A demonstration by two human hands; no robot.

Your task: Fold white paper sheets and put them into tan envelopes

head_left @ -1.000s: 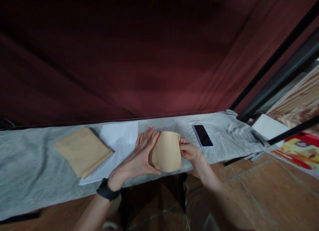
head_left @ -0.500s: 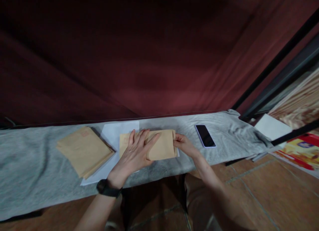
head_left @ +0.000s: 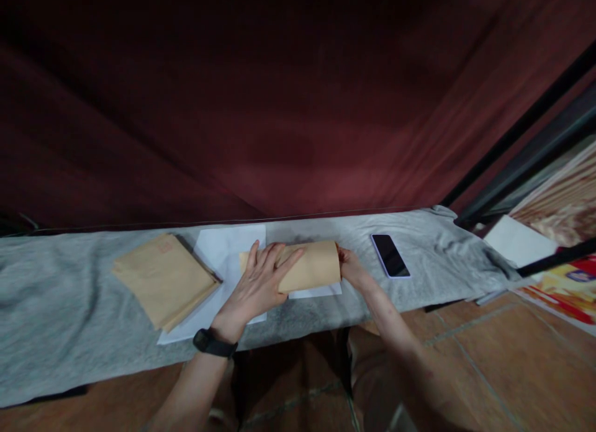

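A brown paper envelope (head_left: 314,265) is in front of me, its right part bowed upward. My left hand (head_left: 261,277), with a dark watch on the wrist, lies across the envelope's left part, fingers spread over it. At the right end my right hand (head_left: 350,267) pinches the envelope's edge; its fingertips are partly hidden behind the paper. White sheets of paper (head_left: 218,239) lie beneath and beside the envelope. To the left is a stack of brown envelopes (head_left: 165,277), the top one with a faint red print. A dark pen-like tip (head_left: 218,279) shows at the stack's right corner.
A phone (head_left: 391,256) with a pale purple edge lies right of my right hand. Grey cloth (head_left: 442,258) covers the narrow table. Behind it hangs a dark red curtain (head_left: 288,140). Black bars (head_left: 526,125) and a white board (head_left: 519,239) stand at the right.
The envelope's right end has risen and curved, showing more white paper beneath its lower edge. My right hand has moved further behind that end. The whole view has shifted slightly.
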